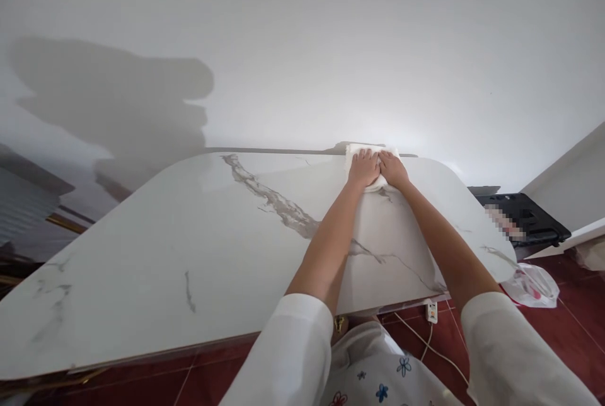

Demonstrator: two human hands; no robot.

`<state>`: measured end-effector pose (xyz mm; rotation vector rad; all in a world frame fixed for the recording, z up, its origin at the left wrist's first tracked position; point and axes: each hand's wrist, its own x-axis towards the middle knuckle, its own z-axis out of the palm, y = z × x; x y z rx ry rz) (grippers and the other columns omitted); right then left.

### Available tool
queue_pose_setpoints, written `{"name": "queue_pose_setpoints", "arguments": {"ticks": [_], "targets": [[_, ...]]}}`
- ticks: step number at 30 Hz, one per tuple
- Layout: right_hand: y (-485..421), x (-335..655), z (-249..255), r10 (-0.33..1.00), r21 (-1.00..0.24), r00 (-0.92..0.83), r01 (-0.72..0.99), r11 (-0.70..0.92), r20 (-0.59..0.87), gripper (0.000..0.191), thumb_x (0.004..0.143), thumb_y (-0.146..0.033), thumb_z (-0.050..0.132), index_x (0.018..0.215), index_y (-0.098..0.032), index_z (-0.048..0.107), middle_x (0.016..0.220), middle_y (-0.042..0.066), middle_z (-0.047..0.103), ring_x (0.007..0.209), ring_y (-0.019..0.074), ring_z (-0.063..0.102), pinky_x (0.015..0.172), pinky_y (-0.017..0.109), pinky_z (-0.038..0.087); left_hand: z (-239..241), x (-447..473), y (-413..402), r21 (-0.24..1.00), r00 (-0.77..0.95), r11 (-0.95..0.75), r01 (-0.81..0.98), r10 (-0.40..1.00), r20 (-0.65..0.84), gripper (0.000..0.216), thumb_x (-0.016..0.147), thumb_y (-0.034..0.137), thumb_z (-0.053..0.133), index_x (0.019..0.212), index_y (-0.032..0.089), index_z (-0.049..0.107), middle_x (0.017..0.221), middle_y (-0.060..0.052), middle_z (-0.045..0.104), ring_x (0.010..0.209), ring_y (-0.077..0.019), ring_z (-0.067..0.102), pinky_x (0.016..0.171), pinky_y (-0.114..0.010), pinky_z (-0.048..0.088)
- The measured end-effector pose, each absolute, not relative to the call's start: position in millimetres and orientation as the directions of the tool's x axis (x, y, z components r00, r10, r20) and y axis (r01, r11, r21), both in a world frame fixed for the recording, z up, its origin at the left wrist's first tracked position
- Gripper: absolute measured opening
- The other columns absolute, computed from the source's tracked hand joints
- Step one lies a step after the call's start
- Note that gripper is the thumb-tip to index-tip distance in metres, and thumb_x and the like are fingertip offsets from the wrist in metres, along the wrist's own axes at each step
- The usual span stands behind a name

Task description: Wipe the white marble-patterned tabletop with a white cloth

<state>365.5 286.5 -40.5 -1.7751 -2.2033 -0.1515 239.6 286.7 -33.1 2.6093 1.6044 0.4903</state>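
L hand [363, 168] & R hand [393, 169] press flat, fingers together, side by side on the folded white cloth [360, 148] at the marble table's [212, 236] far edge by the wall, prob. best w/ even pressure & the cloth unbunched.

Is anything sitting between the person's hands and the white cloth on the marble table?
Nothing visible. The left hand and right hand both lie palm-down directly on the white cloth, side by side, at the far edge of the marble table.
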Motion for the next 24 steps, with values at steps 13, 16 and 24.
{"name": "queue_pose_setpoints", "arguments": {"ticks": [13,16,24], "targets": [[281,392,-40,0.929,-0.152,-0.241,0.944,0.292,0.282,0.049,0.093,-0.018,0.027,0.138,-0.007,0.042,0.146,0.011,0.040,0.135,0.0227,0.032,0.111,0.039,0.026,-36,260,276,0.188,0.368,-0.417,0.889,0.897,0.246,0.052,0.093,0.030,0.029,0.142,0.014,0.034,0.151,-0.011,0.029,0.139,-0.0296,0.020,0.111,-0.047,0.018],[276,399,-41,0.929,-0.138,-0.233,0.950,0.281,0.287,0.048,0.094,-0.019,0.027,0.138,-0.007,0.042,0.145,0.011,0.040,0.135,0.0231,0.033,0.111,0.039,0.026,-36,268,267,0.210,0.364,-0.419,0.884,0.896,0.253,0.053,0.093,0.030,0.028,0.142,0.012,0.033,0.151,-0.012,0.028,0.140,-0.0296,0.019,0.112,-0.047,0.017],[233,400,-43,0.928,-0.085,-0.267,0.951,0.297,0.260,0.050,0.095,-0.020,0.024,0.140,-0.003,0.036,0.147,0.015,0.036,0.137,0.0251,0.028,0.112,0.039,0.024,-38,261,234,0.187,0.438,-0.483,0.856,0.868,0.236,0.054,0.093,0.031,0.025,0.143,0.012,0.031,0.152,-0.012,0.026,0.140,-0.0306,0.018,0.111,-0.047,0.017]]}}
